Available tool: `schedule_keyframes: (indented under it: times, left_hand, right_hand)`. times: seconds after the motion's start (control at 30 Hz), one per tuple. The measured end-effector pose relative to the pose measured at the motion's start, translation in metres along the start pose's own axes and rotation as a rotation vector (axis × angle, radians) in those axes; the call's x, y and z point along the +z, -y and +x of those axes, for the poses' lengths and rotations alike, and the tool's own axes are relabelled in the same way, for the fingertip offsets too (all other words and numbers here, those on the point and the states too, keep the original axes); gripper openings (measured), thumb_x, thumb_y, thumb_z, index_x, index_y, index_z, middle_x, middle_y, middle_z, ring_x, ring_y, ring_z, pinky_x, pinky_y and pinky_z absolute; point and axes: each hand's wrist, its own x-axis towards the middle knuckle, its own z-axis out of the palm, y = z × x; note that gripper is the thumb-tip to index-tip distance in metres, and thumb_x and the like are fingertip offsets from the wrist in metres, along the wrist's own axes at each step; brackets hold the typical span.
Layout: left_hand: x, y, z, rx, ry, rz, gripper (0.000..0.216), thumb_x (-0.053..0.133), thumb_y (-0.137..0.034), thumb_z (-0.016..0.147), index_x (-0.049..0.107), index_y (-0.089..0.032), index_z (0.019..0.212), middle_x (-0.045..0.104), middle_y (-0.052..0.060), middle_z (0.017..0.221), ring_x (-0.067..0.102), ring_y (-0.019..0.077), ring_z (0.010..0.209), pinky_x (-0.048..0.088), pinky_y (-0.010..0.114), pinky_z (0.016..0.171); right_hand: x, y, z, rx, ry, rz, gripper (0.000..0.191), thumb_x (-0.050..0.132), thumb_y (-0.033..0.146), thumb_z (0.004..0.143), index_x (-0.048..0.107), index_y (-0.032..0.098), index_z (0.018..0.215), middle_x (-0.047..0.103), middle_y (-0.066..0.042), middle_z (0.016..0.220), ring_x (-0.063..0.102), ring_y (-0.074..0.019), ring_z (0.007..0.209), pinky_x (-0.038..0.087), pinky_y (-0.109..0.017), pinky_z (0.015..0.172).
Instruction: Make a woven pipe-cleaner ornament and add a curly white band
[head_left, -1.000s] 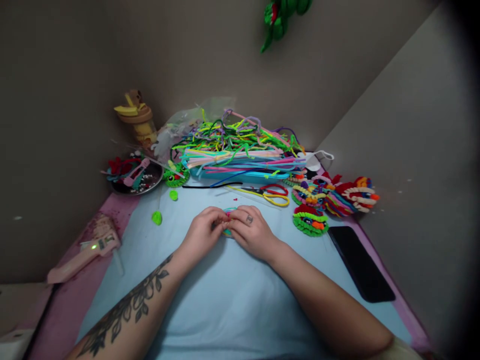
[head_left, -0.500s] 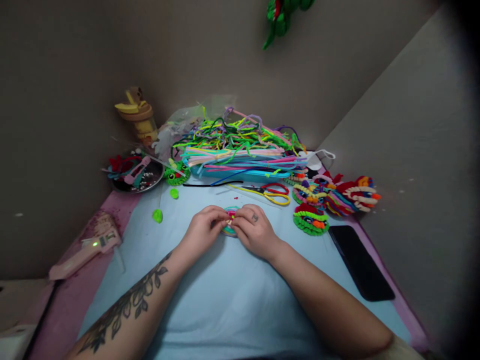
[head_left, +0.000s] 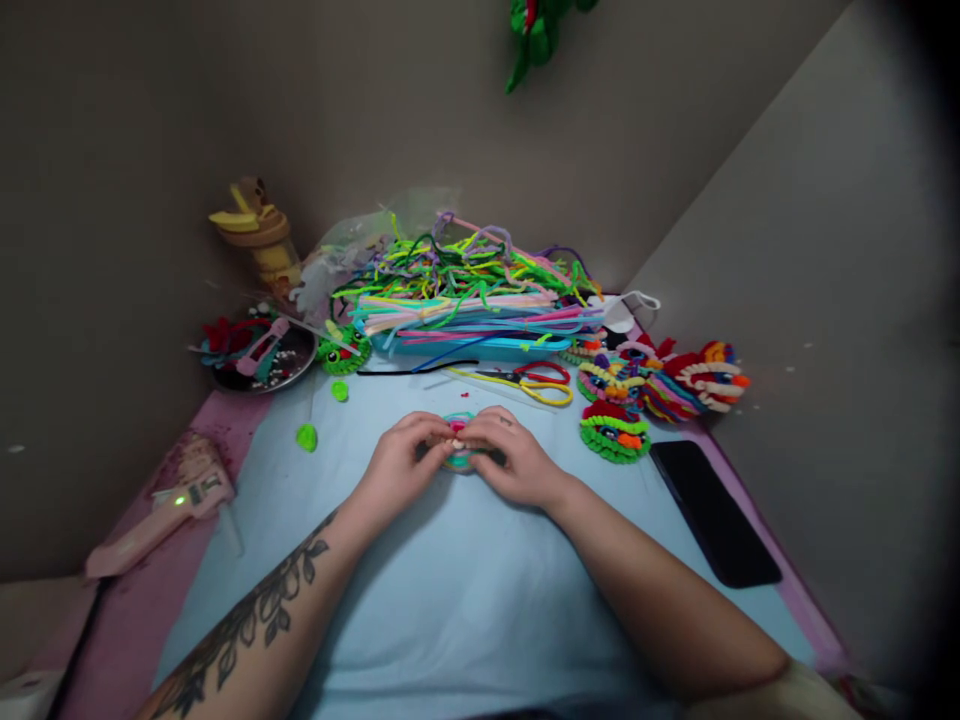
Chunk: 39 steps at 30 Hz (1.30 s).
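Note:
My left hand point(head_left: 401, 464) and my right hand point(head_left: 514, 462) meet over the light blue table top point(head_left: 450, 600). Both pinch a small round coil of pipe cleaners point(head_left: 458, 442) with teal and pink showing between the fingertips. Most of the coil is hidden by my fingers. The fingers of both hands are curled shut around it.
A big heap of coloured pipe cleaners point(head_left: 472, 295) lies at the back, with red and yellow scissors point(head_left: 536, 381) in front of it. Finished coiled figures point(head_left: 645, 390) and a black phone point(head_left: 712, 515) lie right. A pink glue gun point(head_left: 161, 515) and a dish of bits point(head_left: 259, 350) sit left.
My hands stay together on the coil; the fingers shift slightly on it. The view has drifted a little, otherwise the table looks the same.

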Motion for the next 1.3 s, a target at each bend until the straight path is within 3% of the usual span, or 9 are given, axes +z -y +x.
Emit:
schedule_keyframes:
  times: [0.13,0.27,0.53,0.83,0.97,1.07,1.17,1.3]
  left_hand:
    - [0.001,-0.001,0.0,0.0,0.001,-0.005,0.011,0.061,-0.024,0.083,0.07,-0.019,0.088,0.066,0.007,0.094,0.062,0.0182,0.09,0.051,0.031,0.079]
    - [0.001,0.0,0.0,0.04,0.019,0.034,0.013,0.059,-0.018,0.084,0.07,-0.019,0.089,0.065,0.008,0.096,0.062,0.0185,0.093,0.05,0.031,0.082]
    - [0.002,-0.002,-0.002,0.12,0.076,0.144,0.024,0.049,-0.009,0.085,0.071,-0.02,0.09,0.064,0.009,0.105,0.062,0.0193,0.098,0.048,0.036,0.086]
    - [0.005,-0.007,-0.003,0.064,0.058,0.148,0.012,0.059,-0.024,0.084,0.07,-0.019,0.087,0.063,0.008,0.102,0.061,0.0202,0.099,0.046,0.038,0.09]
    - [0.01,-0.007,-0.003,0.126,0.021,0.251,0.011,0.058,-0.021,0.085,0.069,-0.018,0.085,0.062,0.008,0.102,0.059,0.0206,0.098,0.046,0.039,0.089]
    - [0.011,-0.008,-0.003,0.252,-0.018,0.402,0.01,0.058,-0.02,0.085,0.069,-0.018,0.083,0.061,0.008,0.105,0.052,0.0244,0.108,0.043,0.042,0.094]
    - [0.008,-0.011,-0.003,0.36,-0.039,0.576,0.013,0.057,-0.019,0.085,0.07,-0.021,0.085,0.058,0.009,0.109,0.044,0.0283,0.117,0.041,0.045,0.095]
    - [0.001,-0.014,-0.005,0.382,-0.075,0.825,0.013,0.059,-0.02,0.084,0.071,-0.023,0.083,0.06,0.008,0.098,0.052,0.0258,0.096,0.046,0.04,0.08]
  right_hand:
    - [-0.006,-0.004,-0.002,0.058,-0.029,0.039,0.023,0.055,0.012,0.081,0.058,0.022,0.101,0.064,-0.006,0.093,0.057,-0.0202,0.092,0.047,-0.04,0.084]
    - [-0.011,-0.009,-0.003,0.054,0.029,0.007,0.014,0.056,0.014,0.085,0.063,0.021,0.095,0.062,-0.006,0.092,0.057,-0.0194,0.092,0.046,-0.038,0.084]
    - [-0.011,-0.016,-0.001,0.056,0.115,0.123,0.015,0.055,0.013,0.087,0.067,0.021,0.09,0.055,-0.006,0.096,0.055,-0.0178,0.094,0.047,-0.034,0.085]
    - [0.0,-0.011,0.0,0.218,-0.032,0.232,0.013,0.061,0.014,0.081,0.069,0.021,0.088,0.055,-0.004,0.093,0.057,-0.0172,0.092,0.046,-0.032,0.083]
    - [-0.004,-0.016,0.001,0.322,-0.062,0.309,0.021,0.06,0.014,0.078,0.066,0.02,0.097,0.058,-0.004,0.094,0.058,-0.0172,0.091,0.049,-0.031,0.078]
    - [-0.011,-0.026,0.001,0.35,-0.089,0.353,0.032,0.048,0.005,0.077,0.065,0.02,0.099,0.062,-0.006,0.104,0.058,-0.0177,0.103,0.047,-0.035,0.09]
    - [-0.012,-0.029,0.0,0.316,0.003,0.362,0.054,0.04,-0.003,0.07,0.062,0.023,0.111,0.058,-0.005,0.124,0.051,-0.0177,0.12,0.04,-0.039,0.102]
    - [-0.007,-0.019,-0.002,0.237,0.118,0.227,0.06,0.045,-0.004,0.068,0.058,0.024,0.119,0.054,-0.007,0.129,0.047,-0.0196,0.125,0.036,-0.041,0.106]
